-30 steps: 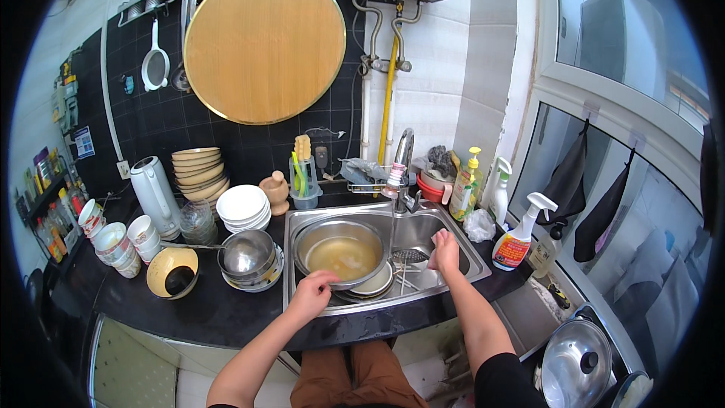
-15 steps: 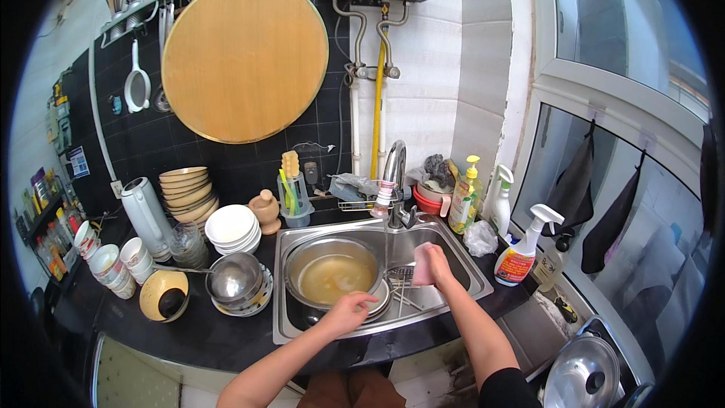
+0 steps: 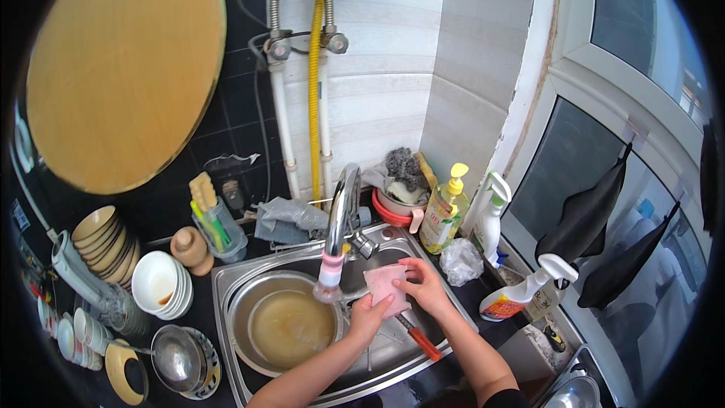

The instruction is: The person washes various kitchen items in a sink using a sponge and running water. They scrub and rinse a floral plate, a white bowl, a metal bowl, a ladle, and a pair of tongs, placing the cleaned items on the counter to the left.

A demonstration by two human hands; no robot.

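Both of my hands grip a folded pink dishcloth [image 3: 387, 287] over the right part of the steel sink [image 3: 220, 287]. My left hand [image 3: 368, 316] pinches its lower left side, and my right hand [image 3: 425, 287] has its upper right corner. Just left of the cloth hangs the tap [image 3: 337, 234], with a pink-and-white nozzle. A steel basin [image 3: 236, 321] of cloudy yellowish water fills the sink's left part. Below my hands lies a tool with a red handle [image 3: 420, 338]; its other end is hidden. Thin sticks beside it are partly covered by my arms.
Left of the sink stand white bowls [image 3: 155, 282], a steel ladle [image 3: 177, 359], tan bowls [image 3: 106, 238] and a wooden jar [image 3: 192, 251]. At right are a yellow-topped pump bottle [image 3: 444, 215], a crumpled plastic bag [image 3: 461, 262] and spray bottles [image 3: 521, 291]. A red bowl [image 3: 389, 211] sits behind the tap.
My left hand has moved from the basin's edge to the pink dishcloth, which only my right hand held before. The view has shifted right and closer, and the red handle now shows.
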